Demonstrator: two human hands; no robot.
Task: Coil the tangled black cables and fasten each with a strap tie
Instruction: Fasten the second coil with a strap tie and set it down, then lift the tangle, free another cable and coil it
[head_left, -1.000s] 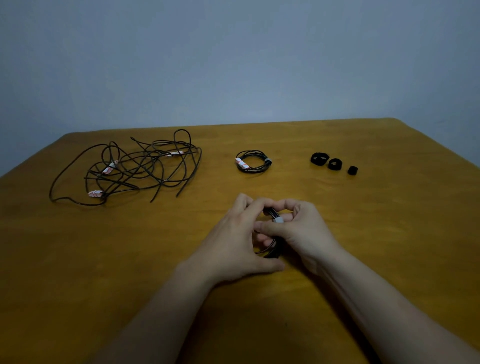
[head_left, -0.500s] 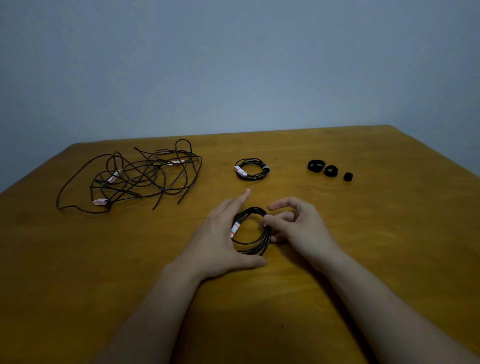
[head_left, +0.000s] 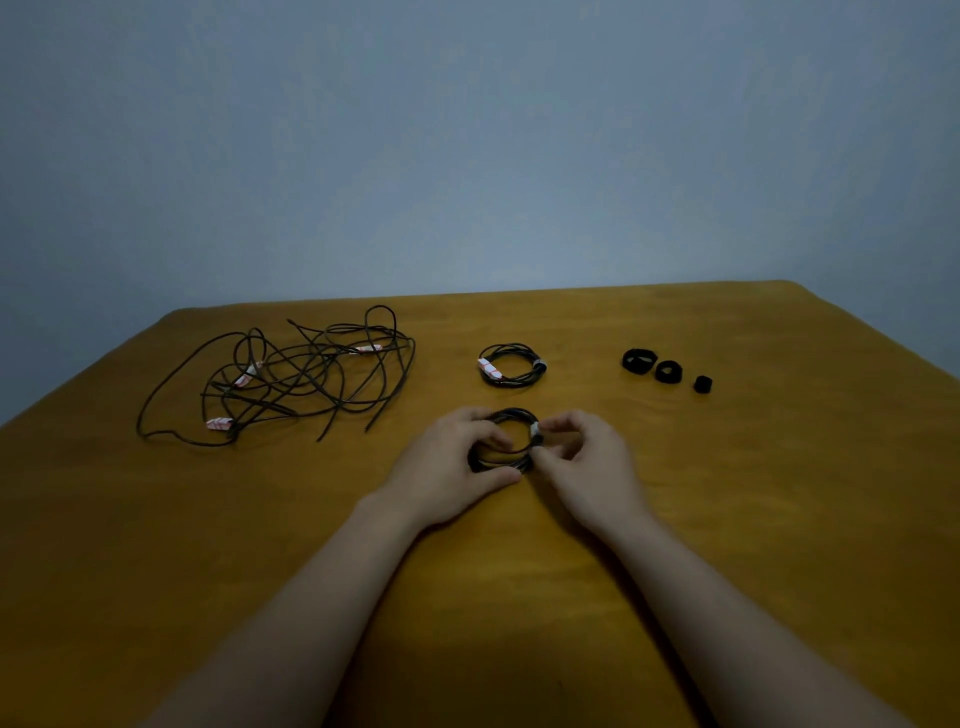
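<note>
Two hands work one small coil of black cable, dead centre on the wooden surface. Over on the coil's nine o'clock side, the left hand has its grip curled round the strands, thumb lying along the near edge. At three o'clock, the right hand pinches the strands between thumb and forefinger, just where a pale band crosses them.

The loop lies close to flat, opening upward, a touch wider from nine to three than from twelve to six. Touching the wood or just off it? Can't tell.

At twelve o'clock from it, apart, sits a tied coil, red-and-white tag at its nine o'clock. Out at ten o'clock the tangle sprawls, loose loops reaching near the far-left edge. At two o'clock, three black strap ties in a row, well apart from the hands.

Open wood runs along the near side, either side of the forearms. Left fingers hide the coil's left arc, and dim light blurs the band.
</note>
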